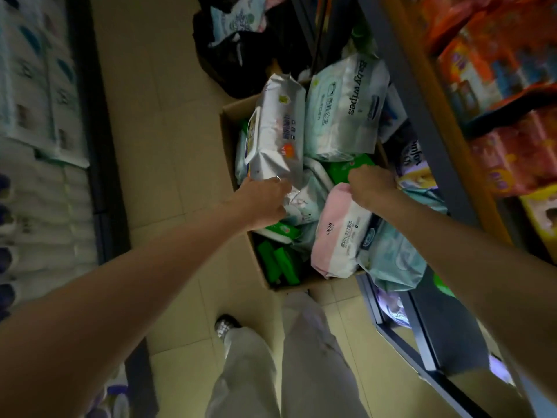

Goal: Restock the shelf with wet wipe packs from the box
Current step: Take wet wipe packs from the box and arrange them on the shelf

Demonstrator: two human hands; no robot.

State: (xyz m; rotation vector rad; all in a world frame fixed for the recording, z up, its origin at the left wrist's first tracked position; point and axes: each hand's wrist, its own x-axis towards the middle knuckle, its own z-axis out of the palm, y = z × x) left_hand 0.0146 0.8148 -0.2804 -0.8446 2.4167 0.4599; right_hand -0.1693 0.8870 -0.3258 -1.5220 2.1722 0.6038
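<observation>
A cardboard box (230, 122) on the floor holds several wet wipe packs. My left hand (260, 202) grips the crimped end of a white wipe pack (275, 128) that stands up over the box's left side. My right hand (372, 184) holds the top edge of a pink-and-white wipe pack (340, 233) at the box's right side. A pale green "Baby wipes" pack (340, 110) lies at the far end of the box, and small green packs (278, 263) sit low at its near end. The shelf (422, 122) runs along the right.
A black bag (241, 55) with more packs lies on the floor beyond the box. Orange and pink packages (512, 152) fill the right shelf's upper levels. White paper rolls (39, 191) line the left shelf. My legs and a shoe (226, 325) stand on the tiled aisle just before the box.
</observation>
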